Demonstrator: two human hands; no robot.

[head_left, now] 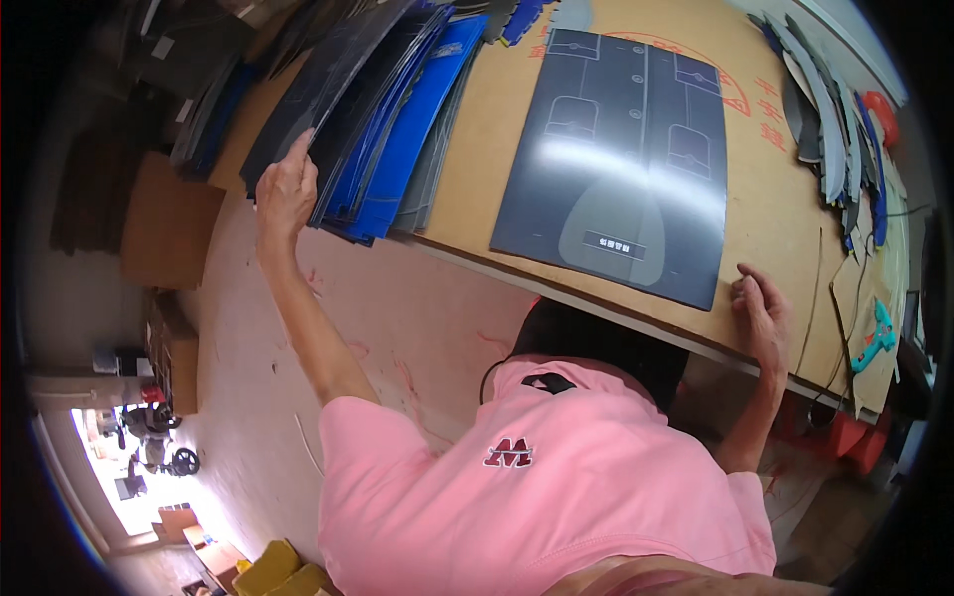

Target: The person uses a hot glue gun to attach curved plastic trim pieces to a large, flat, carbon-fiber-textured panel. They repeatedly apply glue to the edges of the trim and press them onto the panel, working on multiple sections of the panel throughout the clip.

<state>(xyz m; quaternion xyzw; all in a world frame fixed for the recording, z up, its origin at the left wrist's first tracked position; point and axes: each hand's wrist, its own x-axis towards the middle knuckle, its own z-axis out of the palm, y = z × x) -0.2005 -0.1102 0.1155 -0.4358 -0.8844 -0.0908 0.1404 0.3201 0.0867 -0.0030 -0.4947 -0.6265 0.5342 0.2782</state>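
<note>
My left hand (286, 191) is at the near edge of a leaning pile at the table's left. Its index finger lies stretched along a dark grey sheet (333, 94), and the other fingers curl at that sheet's near edge. Beside it in the pile stand thin blue sheets (415, 134) and more dark ones. A dark, glossy rectangular panel (586, 184) printed with pale pocket-like outlines lies flat on the table, apart from my left hand. By the panel's near right corner, my right hand (761, 310) rests at the table edge with loosely bent fingers, holding nothing visible.
The brown table (467, 214) carries red markings. Curved grey and blue strips (825, 124) are stacked at its right, near a red object (879, 114). A teal glue gun (875, 338) with a cable lies at the right corner. A cardboard box (171, 223) stands left of the table.
</note>
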